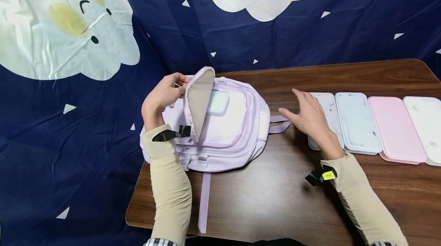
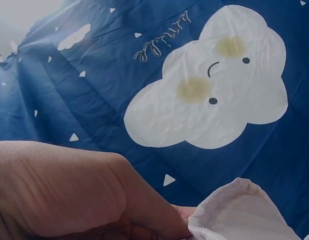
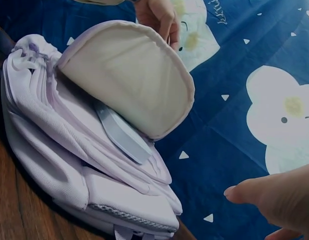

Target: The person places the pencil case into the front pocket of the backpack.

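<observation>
A light purple backpack (image 1: 255, 123) lies on its back on the wooden table. My left hand (image 1: 165, 94) pinches the edge of its pocket flap (image 1: 200, 102) and holds it raised, the pale lining facing right. Under the flap, a light blue case (image 1: 218, 102) rests in the pocket opening, partly hidden by the flap. In the right wrist view the case (image 3: 125, 136) shows as a flat slab with one end sticking out. My right hand (image 1: 308, 117) hovers right of the backpack with fingers spread and nothing in them, overlapping the nearest flat case in the head view.
To the right, a row of flat lidded cases holds a greyish one (image 1: 329, 112), a light blue one (image 1: 358, 123), a pink one (image 1: 396, 127) and a white one (image 1: 427, 123). A strap (image 1: 204, 204) trails toward the table's front edge. Behind hangs a navy cloud-print curtain (image 1: 293, 39).
</observation>
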Motion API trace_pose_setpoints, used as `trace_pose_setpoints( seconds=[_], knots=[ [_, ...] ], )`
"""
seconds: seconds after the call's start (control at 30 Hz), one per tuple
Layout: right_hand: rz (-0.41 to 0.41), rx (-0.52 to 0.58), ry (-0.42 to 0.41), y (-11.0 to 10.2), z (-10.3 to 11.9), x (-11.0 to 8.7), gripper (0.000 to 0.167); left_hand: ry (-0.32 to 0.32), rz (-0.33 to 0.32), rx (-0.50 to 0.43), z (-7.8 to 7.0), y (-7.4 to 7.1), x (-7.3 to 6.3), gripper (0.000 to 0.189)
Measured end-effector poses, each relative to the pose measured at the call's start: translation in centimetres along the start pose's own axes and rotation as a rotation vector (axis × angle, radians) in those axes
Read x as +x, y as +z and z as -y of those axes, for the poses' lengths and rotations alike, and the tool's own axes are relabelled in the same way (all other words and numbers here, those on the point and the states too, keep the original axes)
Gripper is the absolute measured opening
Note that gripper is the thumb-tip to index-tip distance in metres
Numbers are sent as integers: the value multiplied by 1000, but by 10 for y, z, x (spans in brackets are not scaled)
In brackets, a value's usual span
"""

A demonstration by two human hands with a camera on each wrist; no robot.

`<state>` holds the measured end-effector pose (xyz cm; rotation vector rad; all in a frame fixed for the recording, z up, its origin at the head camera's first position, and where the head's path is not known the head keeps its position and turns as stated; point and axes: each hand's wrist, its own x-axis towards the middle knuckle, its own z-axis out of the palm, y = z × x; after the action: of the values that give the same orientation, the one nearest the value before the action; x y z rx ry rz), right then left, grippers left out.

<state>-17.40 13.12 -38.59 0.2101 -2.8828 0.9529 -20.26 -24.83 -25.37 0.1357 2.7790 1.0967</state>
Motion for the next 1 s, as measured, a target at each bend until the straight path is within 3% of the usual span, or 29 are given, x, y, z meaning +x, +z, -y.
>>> trace_pose_setpoints(
  seconds=[0.63,1.0],
  knots=[
    [-72,-72,47,-12,-28,-28,81,7,1,9,0,1,0,25],
    [-17,-130,169,-15,-38,-43,85,9,0,11,0,1,2,25]
  ],
)
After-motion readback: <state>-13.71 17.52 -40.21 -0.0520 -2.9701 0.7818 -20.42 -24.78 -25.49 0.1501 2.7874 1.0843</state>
